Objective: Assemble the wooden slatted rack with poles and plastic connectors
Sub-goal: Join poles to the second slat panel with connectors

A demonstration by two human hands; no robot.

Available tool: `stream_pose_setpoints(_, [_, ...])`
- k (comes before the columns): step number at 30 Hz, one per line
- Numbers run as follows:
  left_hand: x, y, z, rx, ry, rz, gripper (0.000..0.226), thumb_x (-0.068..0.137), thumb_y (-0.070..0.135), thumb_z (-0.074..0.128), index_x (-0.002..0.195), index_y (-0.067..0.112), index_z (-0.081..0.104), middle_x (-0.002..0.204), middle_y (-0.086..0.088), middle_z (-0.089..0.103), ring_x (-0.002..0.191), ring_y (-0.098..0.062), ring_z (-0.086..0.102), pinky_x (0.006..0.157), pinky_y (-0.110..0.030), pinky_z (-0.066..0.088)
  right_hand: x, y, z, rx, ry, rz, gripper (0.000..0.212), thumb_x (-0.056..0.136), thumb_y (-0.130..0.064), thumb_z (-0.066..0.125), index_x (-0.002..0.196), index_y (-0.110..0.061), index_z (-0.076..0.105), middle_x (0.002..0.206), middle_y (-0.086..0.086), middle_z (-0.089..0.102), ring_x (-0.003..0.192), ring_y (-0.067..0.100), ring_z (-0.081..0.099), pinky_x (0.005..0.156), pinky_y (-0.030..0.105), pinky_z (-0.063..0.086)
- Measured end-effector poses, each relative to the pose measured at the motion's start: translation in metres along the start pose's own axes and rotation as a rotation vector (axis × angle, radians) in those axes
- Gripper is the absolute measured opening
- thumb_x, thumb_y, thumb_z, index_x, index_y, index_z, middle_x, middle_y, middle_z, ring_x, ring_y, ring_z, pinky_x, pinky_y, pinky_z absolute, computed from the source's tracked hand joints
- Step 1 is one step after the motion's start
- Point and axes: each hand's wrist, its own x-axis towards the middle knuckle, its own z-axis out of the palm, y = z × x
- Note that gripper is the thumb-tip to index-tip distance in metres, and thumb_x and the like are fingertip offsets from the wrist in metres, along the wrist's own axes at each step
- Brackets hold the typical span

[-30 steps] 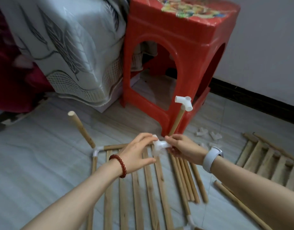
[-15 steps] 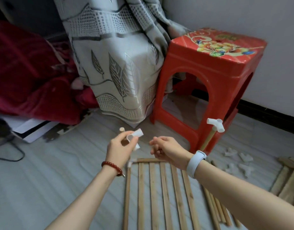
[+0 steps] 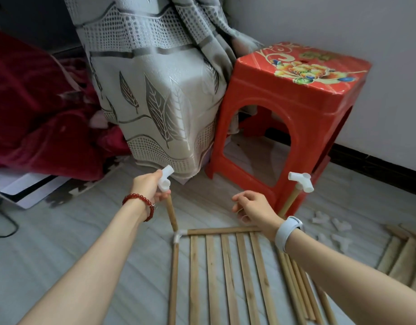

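Left hand [image 3: 148,188] is gripping a white connector [image 3: 164,179] atop the upright pole [image 3: 171,213] left of the red stool [image 3: 286,118]. Right hand [image 3: 254,207] is hovering, fingers loosely curled, holding nothing. Five slats [image 3: 228,277] are lying flat below the stool.

Both forearms reach forward and are bare. The left hand [image 3: 148,186] is curled in a grip, a red bead bracelet at its wrist. The right hand [image 3: 254,207] hovers, fingers loosely curled, a pale band at its wrist.
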Motion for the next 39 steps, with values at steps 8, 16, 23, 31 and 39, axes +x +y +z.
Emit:
stream_pose_setpoints(8, [-0.001,0.007,0.005,0.048,-0.011,-0.033,0.02,0.095,0.015,0.051,0.109,0.002,0.054,0.071,-0.011,0.053,0.03,-0.015,0.053,0.049,-0.026,0.051,0.014,-0.006,-0.076,-0.987,0.596,-0.504,0.027,0.079,-0.007,0.059,0.105,-0.009,0.065,0.111,0.012,0.059,0.111,0.033,0.049,0.097,0.045,0.031])
stream_pose_setpoints(16, [0.013,0.013,0.01,0.138,0.057,-0.111,0.024,0.094,0.02,0.052,0.104,-0.002,0.053,0.074,-0.017,0.058,0.027,-0.018,0.053,0.031,-0.019,0.042,0.032,0.017,-0.098,-0.967,0.385,-0.187,0.041,0.095,-0.02,0.043,0.133,-0.003,0.041,0.132,0.017,0.045,0.125,0.037,0.03,0.102,0.041,0.028])
stream_pose_setpoints(23, [0.019,0.008,0.01,0.167,0.103,-0.038,0.025,0.1,0.02,0.035,0.105,0.003,0.052,0.084,-0.017,0.063,0.035,-0.023,0.058,0.027,-0.017,0.037,0.031,0.018,-0.097,-0.97,0.411,-0.186,0.038,0.093,-0.021,0.044,0.128,-0.006,0.044,0.129,0.013,0.046,0.124,0.034,0.031,0.093,0.042,0.038])
stream_pose_setpoints(31, [0.021,0.001,0.015,0.779,0.168,0.289,0.047,0.101,0.027,0.026,0.117,-0.005,0.057,0.119,-0.027,0.058,0.115,-0.039,0.049,0.094,-0.039,0.038,0.031,0.02,-0.097,-0.971,0.415,-0.19,0.037,0.092,-0.021,0.044,0.126,-0.007,0.044,0.129,0.011,0.045,0.124,0.032,0.031,0.089,0.041,0.04])
stream_pose_setpoints(39, [0.019,-0.003,0.019,0.49,0.147,0.209,0.037,0.101,0.019,0.027,0.117,-0.001,0.054,0.095,-0.017,0.062,0.091,-0.029,0.053,0.081,-0.03,0.038,0.032,0.022,-0.098,-1.005,0.427,-0.226,0.035,0.094,-0.018,0.041,0.126,-0.005,0.043,0.126,0.013,0.048,0.119,0.034,0.035,0.085,0.041,0.042])
